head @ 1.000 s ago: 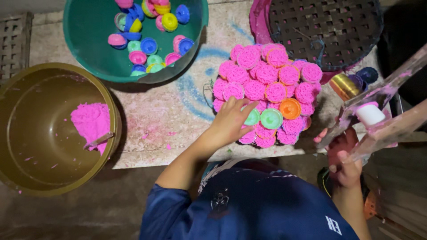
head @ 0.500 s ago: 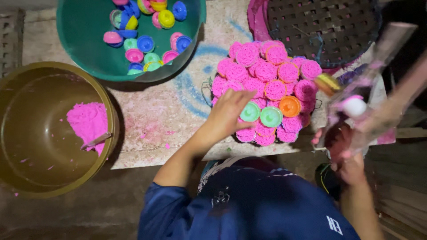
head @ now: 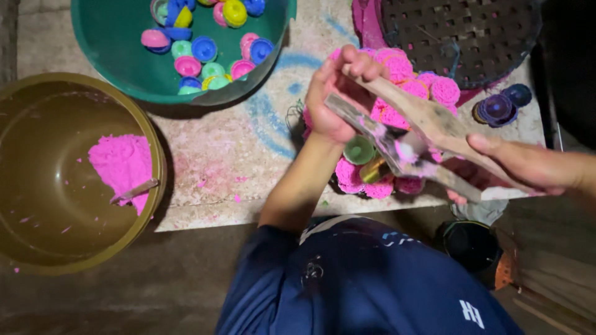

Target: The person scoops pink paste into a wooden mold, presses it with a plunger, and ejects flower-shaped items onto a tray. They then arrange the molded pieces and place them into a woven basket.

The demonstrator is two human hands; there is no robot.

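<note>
Far to the left of both grips, an olive-brown basin (head: 74, 174) held a heap of pink powder (head: 122, 166) with a small stick (head: 133, 191) lying in it. Above and left of the grips, a green tub (head: 118, 68) contained coloured plastic half-shell moulds (head: 205, 46). The left hand (head: 335, 93) was clenched around the upper ends of a two-armed wooden press (head: 428, 133), held just over the bench (head: 236, 155). Directly beneath the grip lay a cluster of pink moulded cakes (head: 397, 68), with a green mould (head: 359, 149) among them. The right hand (head: 528, 164) grasped the press's lower end, fingers extended along the wood. Beyond it stood a dark perforated tray (head: 472, 31) and purple shells (head: 500, 105).
</note>
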